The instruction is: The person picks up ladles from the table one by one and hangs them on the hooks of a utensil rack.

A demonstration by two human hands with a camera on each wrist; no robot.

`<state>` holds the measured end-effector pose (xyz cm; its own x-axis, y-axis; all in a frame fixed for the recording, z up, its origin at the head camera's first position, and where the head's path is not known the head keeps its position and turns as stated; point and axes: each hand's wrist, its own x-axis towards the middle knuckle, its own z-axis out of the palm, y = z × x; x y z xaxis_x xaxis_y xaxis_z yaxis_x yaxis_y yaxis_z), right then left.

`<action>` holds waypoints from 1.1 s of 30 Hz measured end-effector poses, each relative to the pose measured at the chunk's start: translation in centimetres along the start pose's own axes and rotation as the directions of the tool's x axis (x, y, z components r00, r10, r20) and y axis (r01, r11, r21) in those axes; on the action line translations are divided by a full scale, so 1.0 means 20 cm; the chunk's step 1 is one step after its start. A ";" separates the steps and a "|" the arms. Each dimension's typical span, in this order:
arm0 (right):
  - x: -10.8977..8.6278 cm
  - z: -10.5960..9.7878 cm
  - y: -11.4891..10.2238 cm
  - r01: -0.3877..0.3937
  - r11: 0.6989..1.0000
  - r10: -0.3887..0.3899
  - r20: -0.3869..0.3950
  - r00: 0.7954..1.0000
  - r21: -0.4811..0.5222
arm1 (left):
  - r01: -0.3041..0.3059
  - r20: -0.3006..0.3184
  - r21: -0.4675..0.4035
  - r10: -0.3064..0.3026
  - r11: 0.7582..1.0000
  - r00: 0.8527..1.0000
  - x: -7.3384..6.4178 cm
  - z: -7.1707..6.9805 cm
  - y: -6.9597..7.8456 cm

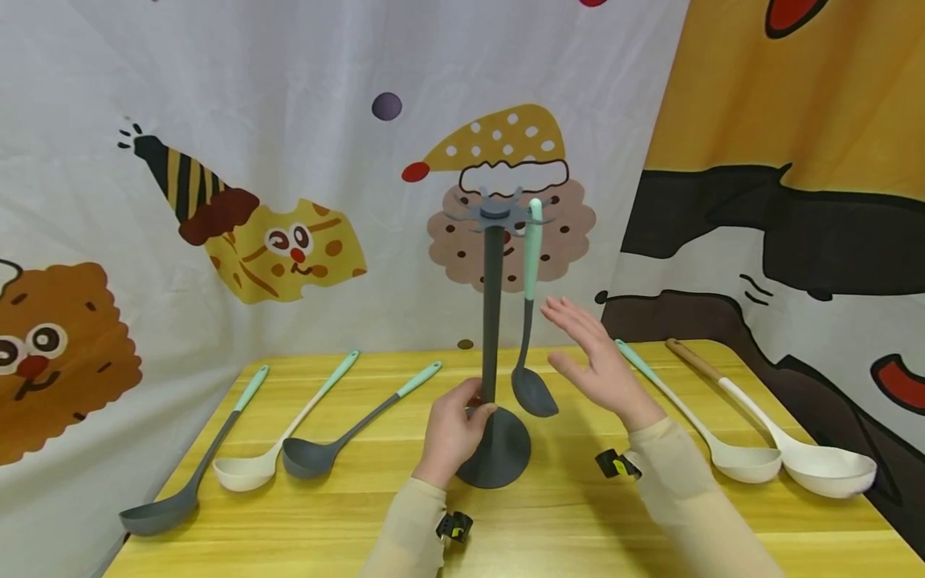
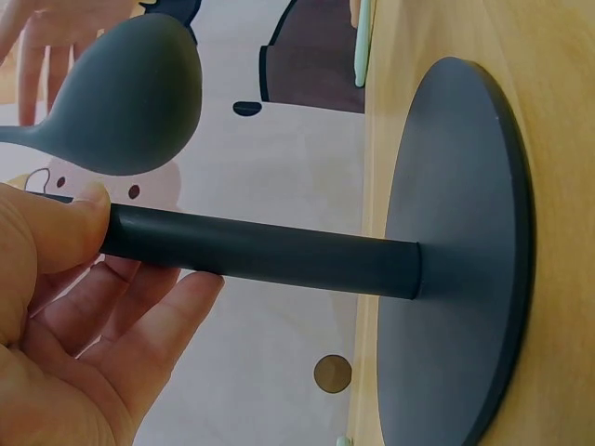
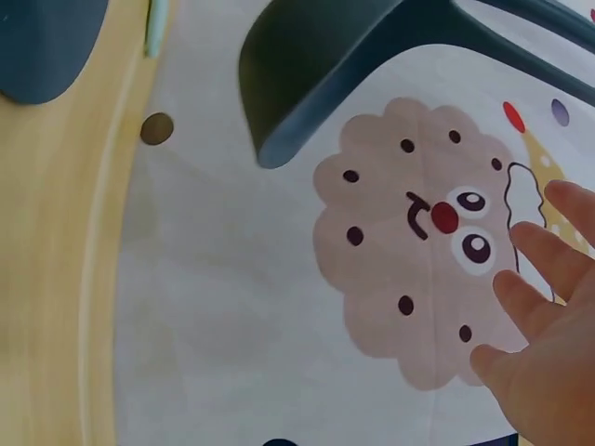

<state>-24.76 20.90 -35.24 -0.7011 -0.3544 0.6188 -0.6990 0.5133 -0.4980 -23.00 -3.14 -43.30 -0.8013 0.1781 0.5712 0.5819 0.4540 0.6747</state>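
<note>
Left hand grips stand pole | right hand fingers extended | hanging ladle between hands

Wide head view, sideways wrist close-ups, common ladle

Looking bright in the head view, casting a soft shadow on the wood-grain tabletop beside the right sleeve, and appearing dimmer in both wrist views.

Left grip low and curled, right grip higher and outstretched.
</note>
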 end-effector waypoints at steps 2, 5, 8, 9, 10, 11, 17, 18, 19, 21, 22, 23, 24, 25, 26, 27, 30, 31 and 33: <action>-0.01 0.00 0.02 0.008 1.000 -0.008 0.009 1.000 -0.014 | -0.001 -0.001 0.001 0.001 1.000 1.000 0.00 0.00 0.00; -0.02 0.00 0.05 0.013 0.999 -0.012 0.025 1.000 -0.033 | 0.001 0.000 -0.002 -0.001 1.000 1.000 0.00 0.00 0.00; -0.05 -0.01 0.09 0.001 0.999 0.001 0.053 0.999 -0.045 | 0.002 0.001 0.006 -0.002 1.000 1.000 0.00 0.01 0.00; -0.06 -0.02 0.10 -0.004 0.999 0.008 0.061 0.998 -0.051 | 0.003 0.001 0.011 -0.003 1.000 1.000 0.00 0.01 0.00; -0.07 -0.02 0.12 -0.011 0.998 0.015 0.070 0.997 -0.056 | 0.004 0.002 0.014 -0.004 1.000 1.000 0.00 0.01 0.00; -0.08 -0.03 0.13 -0.021 0.998 0.026 0.078 0.997 -0.061 | 0.004 0.002 0.016 -0.004 1.000 1.000 0.00 0.01 0.00; -0.15 -0.08 0.18 -0.073 0.990 0.087 0.121 0.989 -0.119 | 0.012 0.003 0.006 -0.012 1.000 1.000 0.00 0.00 0.00; -0.16 -0.09 0.18 -0.076 0.989 0.093 0.126 0.988 -0.128 | 0.014 0.002 0.005 -0.014 1.000 1.000 0.00 0.00 0.00; -0.16 -0.09 0.19 -0.079 0.988 0.097 0.130 0.987 -0.136 | 0.013 0.000 0.003 -0.013 1.000 1.000 0.00 0.00 0.00; -0.18 -0.10 0.19 -0.082 0.985 0.103 0.137 0.985 -0.152 | 0.012 -0.002 0.003 -0.012 1.000 1.000 0.00 0.00 0.00; -0.19 -0.11 0.19 -0.084 0.983 0.107 0.142 0.984 -0.162 | 0.013 -0.003 0.003 -0.013 1.000 1.000 0.00 0.00 0.00; -0.19 -0.11 0.20 -0.086 0.981 0.112 0.148 0.983 -0.173 | 0.011 -0.005 0.001 -0.011 1.000 1.000 0.00 0.00 0.00; -0.20 -0.12 0.21 -0.088 0.978 0.119 0.156 0.981 -0.188 | 0.010 -0.006 0.000 -0.010 1.000 1.000 0.00 0.00 0.00; -0.21 -0.12 0.21 -0.093 0.975 0.127 0.164 0.978 -0.201 | 0.011 -0.005 -0.002 -0.011 1.000 1.000 0.00 0.00 0.00; -0.21 -0.12 0.22 -0.096 0.972 0.135 0.172 0.976 -0.215 | 0.010 -0.006 -0.002 -0.010 1.000 1.000 0.00 0.00 0.00; -0.22 -0.13 0.23 -0.102 0.968 0.145 0.180 0.973 -0.230 | 0.008 -0.007 -0.001 -0.008 1.000 1.000 0.00 0.00 0.00; -0.24 -0.14 0.25 -0.124 0.955 0.182 0.204 0.962 -0.269 | -0.002 -0.009 0.007 0.002 1.000 1.000 0.00 0.00 0.00; -0.24 -0.14 0.25 -0.130 0.952 0.192 0.209 0.959 -0.279 | -0.006 -0.009 0.007 0.006 1.000 1.000 0.00 0.00 0.00; -0.25 -0.15 0.27 -0.149 0.941 0.223 0.225 0.948 -0.303 | -0.013 -0.011 0.007 0.013 1.000 1.000 0.00 0.01 0.00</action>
<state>-24.53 27.73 -39.17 -0.8526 -0.3977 0.3389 -0.5104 0.7731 -0.3766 -23.03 -3.08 -43.41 -0.7922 0.1746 0.5847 0.5910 0.4582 0.6639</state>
